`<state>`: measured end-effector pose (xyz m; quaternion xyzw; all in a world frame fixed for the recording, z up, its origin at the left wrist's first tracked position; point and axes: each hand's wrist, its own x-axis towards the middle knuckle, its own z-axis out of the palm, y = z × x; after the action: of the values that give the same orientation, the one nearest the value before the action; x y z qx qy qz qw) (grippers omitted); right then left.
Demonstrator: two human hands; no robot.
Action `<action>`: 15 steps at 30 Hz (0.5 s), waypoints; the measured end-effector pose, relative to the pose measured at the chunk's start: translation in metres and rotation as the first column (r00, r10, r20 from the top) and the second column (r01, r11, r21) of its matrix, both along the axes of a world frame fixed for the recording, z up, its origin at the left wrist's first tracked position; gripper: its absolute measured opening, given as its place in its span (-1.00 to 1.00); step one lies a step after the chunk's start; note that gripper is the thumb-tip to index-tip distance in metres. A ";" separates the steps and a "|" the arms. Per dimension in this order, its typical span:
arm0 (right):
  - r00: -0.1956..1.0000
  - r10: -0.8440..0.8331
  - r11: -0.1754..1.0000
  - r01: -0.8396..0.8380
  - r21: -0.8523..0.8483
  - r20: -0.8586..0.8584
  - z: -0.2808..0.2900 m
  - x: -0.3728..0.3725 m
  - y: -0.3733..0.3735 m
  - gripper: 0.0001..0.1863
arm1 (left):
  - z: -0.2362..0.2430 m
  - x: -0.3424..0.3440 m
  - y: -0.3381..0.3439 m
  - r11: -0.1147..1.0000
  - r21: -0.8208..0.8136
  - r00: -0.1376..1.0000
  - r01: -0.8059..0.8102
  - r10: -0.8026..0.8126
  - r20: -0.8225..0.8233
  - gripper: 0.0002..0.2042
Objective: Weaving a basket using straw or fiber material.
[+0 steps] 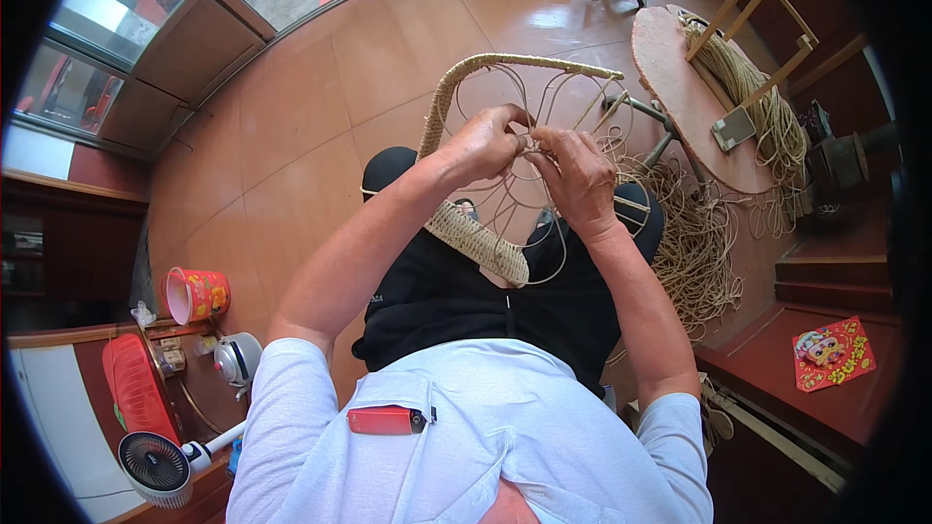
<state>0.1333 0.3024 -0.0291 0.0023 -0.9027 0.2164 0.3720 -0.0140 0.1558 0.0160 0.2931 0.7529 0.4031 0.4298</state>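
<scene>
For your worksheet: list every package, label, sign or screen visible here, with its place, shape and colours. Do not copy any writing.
Decorative paper sign: on the dark red ledge at right, roughly square, red with gold and pink pattern.
Printed bucket: floor at left, on its side, red with yellow flowers.
No screens show.

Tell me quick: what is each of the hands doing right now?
Left hand: closed, pinching the thin cane strands at the woven frame.
Right hand: closed on the same strands, fingertips meeting the left.

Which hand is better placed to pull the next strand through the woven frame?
Probably right: the right hand sits beside the loose strands, while the left hand steadies the woven frame.
</scene>
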 end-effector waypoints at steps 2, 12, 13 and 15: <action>1.000 0.000 1.000 0.000 -0.018 0.001 0.001 0.000 -0.002 -0.63 | -0.008 0.002 0.001 0.979 0.181 0.978 -0.093 0.124 -0.167 -0.56; 0.991 -0.016 1.000 0.017 -0.008 0.136 0.004 0.002 -0.001 -0.76 | 0.098 0.017 -0.066 0.938 0.315 0.979 -0.143 0.182 -0.096 -0.50; 0.983 -0.013 1.000 0.014 -0.002 0.181 0.005 0.002 -0.001 -0.79 | 0.124 0.013 -0.081 0.931 0.341 0.974 -0.135 0.188 -0.128 -0.50; 0.984 -0.020 1.000 0.023 -0.015 0.179 0.002 0.003 0.004 -0.82 | 0.176 0.000 -0.111 0.911 0.366 0.901 -0.190 0.310 -0.303 -0.49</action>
<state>0.1367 0.3066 -0.0273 -0.0301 -0.9306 0.2192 0.2917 -0.0137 0.0444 0.1923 0.3276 0.7720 0.5154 0.1763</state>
